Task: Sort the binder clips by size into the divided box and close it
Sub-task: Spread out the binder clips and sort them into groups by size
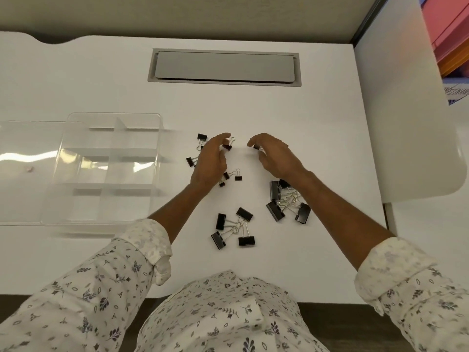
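Observation:
A clear divided box point(63, 174) stands open on the white desk at the left, its lid point(22, 171) folded out further left, and its compartments look empty. Black binder clips lie in groups: several small ones point(238, 177) around my left hand, several medium ones point(234, 228) nearer me, several large ones point(288, 201) under my right forearm. My left hand point(212, 162) pinches a small clip point(227, 146) at its fingertips. My right hand point(275, 154) grips another small clip point(256, 147) between thumb and fingers.
A grey cable-tray flap point(224, 67) is set into the desk at the back. A white side panel point(406, 110) borders the desk on the right, with coloured folders point(451, 39) beyond it. The desk's front edge runs just above my lap.

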Demonstrator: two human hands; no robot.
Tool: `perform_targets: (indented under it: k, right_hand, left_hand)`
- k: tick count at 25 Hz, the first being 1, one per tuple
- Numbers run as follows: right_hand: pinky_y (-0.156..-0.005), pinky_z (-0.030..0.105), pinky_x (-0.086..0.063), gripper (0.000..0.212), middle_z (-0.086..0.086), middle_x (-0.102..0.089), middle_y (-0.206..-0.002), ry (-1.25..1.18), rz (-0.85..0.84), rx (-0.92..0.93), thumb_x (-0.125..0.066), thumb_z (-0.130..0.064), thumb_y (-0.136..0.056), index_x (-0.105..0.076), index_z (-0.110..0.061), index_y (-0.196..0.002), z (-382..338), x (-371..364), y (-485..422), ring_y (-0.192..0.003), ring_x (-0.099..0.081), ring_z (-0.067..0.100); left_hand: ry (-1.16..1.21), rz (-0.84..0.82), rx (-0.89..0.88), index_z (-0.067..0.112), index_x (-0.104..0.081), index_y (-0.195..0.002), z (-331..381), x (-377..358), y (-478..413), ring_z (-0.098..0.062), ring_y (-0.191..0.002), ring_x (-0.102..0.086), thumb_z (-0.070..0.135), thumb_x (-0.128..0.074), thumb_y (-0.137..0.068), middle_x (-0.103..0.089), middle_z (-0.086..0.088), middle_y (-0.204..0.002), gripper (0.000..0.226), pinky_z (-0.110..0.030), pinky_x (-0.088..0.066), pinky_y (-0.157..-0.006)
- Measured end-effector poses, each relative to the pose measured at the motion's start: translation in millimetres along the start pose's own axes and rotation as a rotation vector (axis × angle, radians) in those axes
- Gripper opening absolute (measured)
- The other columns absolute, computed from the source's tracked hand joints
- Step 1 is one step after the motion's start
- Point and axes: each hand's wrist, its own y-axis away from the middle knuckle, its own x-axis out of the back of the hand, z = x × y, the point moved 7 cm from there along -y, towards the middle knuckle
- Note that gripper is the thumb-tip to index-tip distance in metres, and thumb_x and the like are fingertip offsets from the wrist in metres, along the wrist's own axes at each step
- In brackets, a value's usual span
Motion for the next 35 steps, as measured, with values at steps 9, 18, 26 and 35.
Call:
perform_targets:
  k: [9, 18, 26, 35]
  right_hand:
    - [-0.073, 0.031, -0.046, 0.008, 0.001, -0.056, -0.097, 0.062, 0.027, -0.097, -0.061, -0.011, -0.096, -0.065, -0.011, -0.103, -38, -64, 12, -0.09, -0.061, 0.024]
    - [-0.081, 0.03, -0.05, 0.028, 0.0, -0.06, -0.108, -0.048, -0.021, -0.153, -0.078, -0.019, -0.086, -0.067, -0.015, -0.112, -42, -73, 39, -0.09, -0.059, 0.013]
    - [-0.087, 0.039, -0.053, 0.026, 0.01, -0.066, -0.106, 0.049, 0.1, -0.094, -0.058, -0.007, -0.093, -0.07, -0.011, -0.116, -48, -56, 3, -0.095, -0.064, 0.024]
    - [-0.085, 0.032, -0.048, 0.021, 0.006, -0.063, -0.109, 0.073, 0.017, -0.031, -0.066, -0.012, -0.091, -0.071, -0.013, -0.112, -66, -73, -34, -0.097, -0.063, 0.023]
  left_hand:
    - [-0.047, 0.121, 0.239, 0.014, -0.056, -0.134, -67, 60, 36, -0.023, -0.109, -0.061, -0.009, -0.047, -0.09, -0.064, 0.0, -0.114, 0.051, -0.035, -0.053, -0.094]
    - [0.046, 0.111, 0.23, 0.014, -0.056, -0.132, -65, 55, 53, -0.017, -0.094, -0.068, 0.0, -0.042, -0.097, -0.065, -0.006, -0.115, 0.041, -0.019, -0.051, -0.07]
    - [-0.238, 0.096, 0.022, 0.018, -0.063, -0.127, -41, 58, 60, -0.024, -0.117, -0.049, 0.014, -0.059, -0.093, -0.062, -0.005, -0.124, 0.034, -0.035, -0.045, -0.093]
    - [-0.321, -0.051, -0.091, 0.02, -0.075, -0.113, -37, 38, 70, -0.025, -0.114, -0.055, 0.017, -0.063, -0.094, -0.068, -0.005, -0.117, 0.023, -0.038, -0.05, -0.089]
